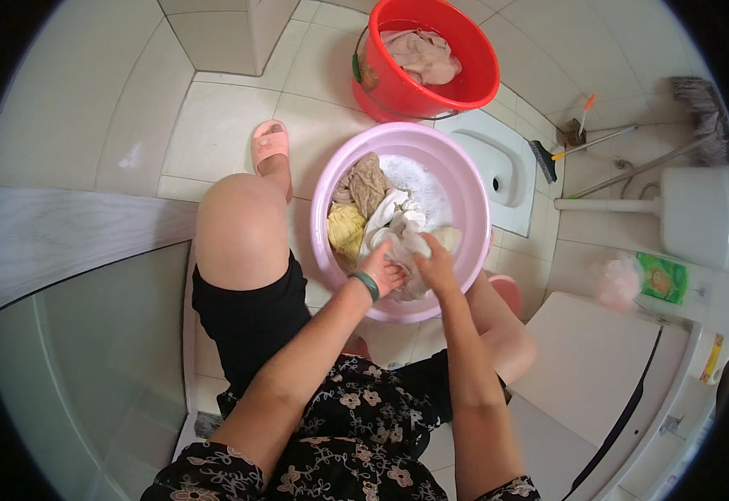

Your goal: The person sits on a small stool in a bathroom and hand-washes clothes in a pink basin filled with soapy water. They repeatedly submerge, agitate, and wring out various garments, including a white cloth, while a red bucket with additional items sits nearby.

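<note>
Soapy water and wet laundry fill a lilac plastic basin (pixel 478 250) on the floor between my legs. My right hand (pixel 436 266) grips a thin, wet white cloth (pixel 409 250) over the near part of the basin. Against the cloth's left side is my left hand (pixel 384 270), its palm partly bare and its fingers half curled; whether it grips the fabric is unclear. A green bangle (pixel 366 285) circles that wrist. Just beyond my hands lie another white garment (pixel 380 219), a brown patterned cloth (pixel 367 183) and a yellow cloth (pixel 346 228). Suds (pixel 417 185) float on the far side.
A red bucket (pixel 380 94) with pale cloth (pixel 424 56) in water stands behind the basin. Right of it is a squat toilet (pixel 496 169). A floor brush (pixel 545 161) and a mop (pixel 706 122) lean nearby. A glass panel (pixel 88 376) stands at left, a white appliance (pixel 596 369) at right.
</note>
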The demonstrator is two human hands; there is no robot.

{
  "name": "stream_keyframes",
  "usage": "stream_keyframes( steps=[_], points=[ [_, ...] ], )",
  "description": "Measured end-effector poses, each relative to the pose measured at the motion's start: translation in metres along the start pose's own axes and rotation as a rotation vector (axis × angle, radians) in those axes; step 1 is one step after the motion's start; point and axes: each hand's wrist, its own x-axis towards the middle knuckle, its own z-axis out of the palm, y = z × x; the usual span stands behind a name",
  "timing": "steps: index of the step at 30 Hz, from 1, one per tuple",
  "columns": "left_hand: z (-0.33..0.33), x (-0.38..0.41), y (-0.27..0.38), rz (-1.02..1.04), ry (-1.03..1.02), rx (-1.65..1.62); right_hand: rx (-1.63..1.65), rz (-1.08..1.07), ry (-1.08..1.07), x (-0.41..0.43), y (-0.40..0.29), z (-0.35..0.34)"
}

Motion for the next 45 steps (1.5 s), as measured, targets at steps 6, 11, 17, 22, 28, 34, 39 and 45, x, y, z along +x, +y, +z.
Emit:
stream_keyframes(
  steps=[6, 11, 17, 22, 28, 34, 39, 45],
  points=[
    [-0.004, -0.004, 0.038, 0.070, -0.537, 0.089, -0.020, -0.306, 0.033, -0.090, -0.093, 0.026],
    [0.011, 0.017, 0.015, 0.281, -0.344, -0.149, -0.156, -0.114, 0.366, -0.016, -0.072, 0.031],
    [-0.038, 0.057, 0.022, 0.441, -0.507, 0.047, -0.089, -0.026, 0.247, -0.042, -0.100, 0.041],
    [-0.001, 0.016, 0.016, 0.290, -0.288, 0.050, 0.060, 0.098, 0.321, -0.029, -0.043, 0.040],
    [0.046, -0.046, 0.011, 0.560, -0.307, 0.598, 0.882, 0.290, 0.048, 0.015, 0.014, -0.020],
    [0.039, -0.041, -0.006, 0.236, -0.520, 0.536, 0.463, 0.090, 0.026, 0.012, -0.040, -0.056],
    [0.012, -0.001, 0.024, 0.236, -0.357, -0.111, 0.003, -0.231, 0.065, -0.046, -0.069, -0.006],
    [-0.012, 0.027, 0.007, 0.228, -0.175, -0.036, -0.186, 0.167, 0.282, -0.029, -0.058, 0.041]
  ],
)
